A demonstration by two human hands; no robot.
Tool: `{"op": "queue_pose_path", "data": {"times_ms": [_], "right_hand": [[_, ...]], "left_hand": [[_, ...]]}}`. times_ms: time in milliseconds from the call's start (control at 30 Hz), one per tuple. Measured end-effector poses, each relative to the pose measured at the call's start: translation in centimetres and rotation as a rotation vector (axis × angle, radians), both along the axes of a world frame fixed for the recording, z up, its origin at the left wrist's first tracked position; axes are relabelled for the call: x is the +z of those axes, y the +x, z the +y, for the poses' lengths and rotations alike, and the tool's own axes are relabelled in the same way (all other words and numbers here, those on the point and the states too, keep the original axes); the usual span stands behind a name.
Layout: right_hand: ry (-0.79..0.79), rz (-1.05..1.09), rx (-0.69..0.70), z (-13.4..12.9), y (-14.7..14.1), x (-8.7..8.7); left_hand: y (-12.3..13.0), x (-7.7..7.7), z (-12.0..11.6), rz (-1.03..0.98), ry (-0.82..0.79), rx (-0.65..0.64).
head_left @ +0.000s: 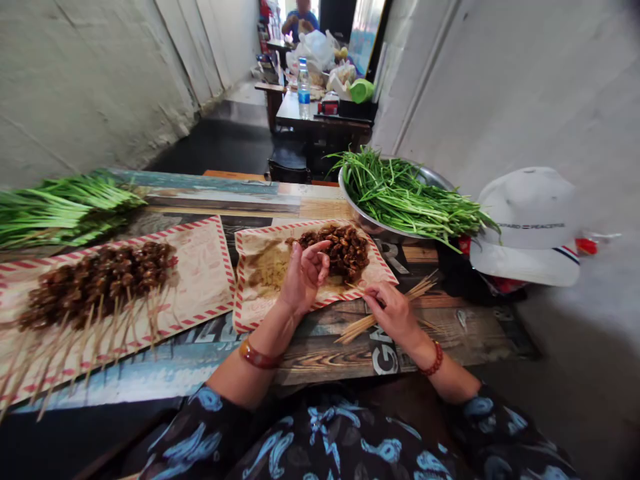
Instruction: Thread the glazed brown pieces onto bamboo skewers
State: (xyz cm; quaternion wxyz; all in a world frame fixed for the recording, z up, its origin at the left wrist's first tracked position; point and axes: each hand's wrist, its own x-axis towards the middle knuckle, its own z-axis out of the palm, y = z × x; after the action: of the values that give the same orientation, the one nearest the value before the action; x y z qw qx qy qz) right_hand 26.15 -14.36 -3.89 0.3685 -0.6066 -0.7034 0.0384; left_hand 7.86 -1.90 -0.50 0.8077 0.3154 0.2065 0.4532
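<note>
My left hand [304, 277] is raised over the middle of a paper sheet [255, 267] with a striped border. Its fingers are curved and apart, with nothing visible in them. Just beyond it lies a pile of dark brown, glossy pieces [345, 252]. My right hand [393, 310], at the sheet's front right edge, pinches a thin wooden skewer [354, 287] whose tip points left. Beneath and beside that hand, a bundle of bare skewers [357, 328] lies on the table. To the left, loaded skewers [107, 280] rest in a row on another striped sheet [200, 267].
A metal bowl [435, 177] of long green stalks [405, 197] stands at the back right, beside a white cap [525, 220]. More green stalks [65, 207] lie at the far left. Beyond is another table with a water bottle [303, 90] and bags; a person [301, 23] sits farther back.
</note>
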Motion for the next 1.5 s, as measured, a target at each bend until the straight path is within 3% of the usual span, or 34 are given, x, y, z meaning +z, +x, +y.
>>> {"op": "queue_pose_path", "data": {"times_ms": [233, 467, 667, 800, 1133, 1333, 1433, 1500], "right_hand": [[-0.001, 0.1, 0.071, 1.9, -3.9, 1.6], [-0.019, 0.096, 0.05, 3.0, -6.4, 1.2], [-0.128, -0.082, 0.098, 1.4, -4.3, 1.6], [-0.158, -0.168, 0.046, 0.1, -2.3, 1.3], [-0.138, -0.232, 0.004, -1.2, 2.3, 0.3], [-0.13, -0.182, -0.019, -1.9, 4.9, -0.6], [-0.122, -0.138, -0.074, -2.2, 5.2, 0.2], [-0.066, -0.093, -0.191, -2.1, 5.1, 1.5]], "left_hand": [[0.1, 0.5, -0.3, -0.068, -0.028, -0.086], [-0.1, 0.6, -0.7, -0.103, -0.128, -0.155], [-0.4, 1.1, -0.6, -0.114, -0.179, -0.105], [-1.1, 1.8, -0.2, -0.119, -0.173, -0.042], [-4.5, 3.4, 1.9, -0.18, -0.167, 0.134], [-5.9, 3.0, 3.1, -0.249, -0.173, 0.212], [-5.4, 2.4, 3.1, -0.264, -0.197, 0.198], [-5.1, 2.1, 3.0, -0.274, -0.206, 0.199]]}}
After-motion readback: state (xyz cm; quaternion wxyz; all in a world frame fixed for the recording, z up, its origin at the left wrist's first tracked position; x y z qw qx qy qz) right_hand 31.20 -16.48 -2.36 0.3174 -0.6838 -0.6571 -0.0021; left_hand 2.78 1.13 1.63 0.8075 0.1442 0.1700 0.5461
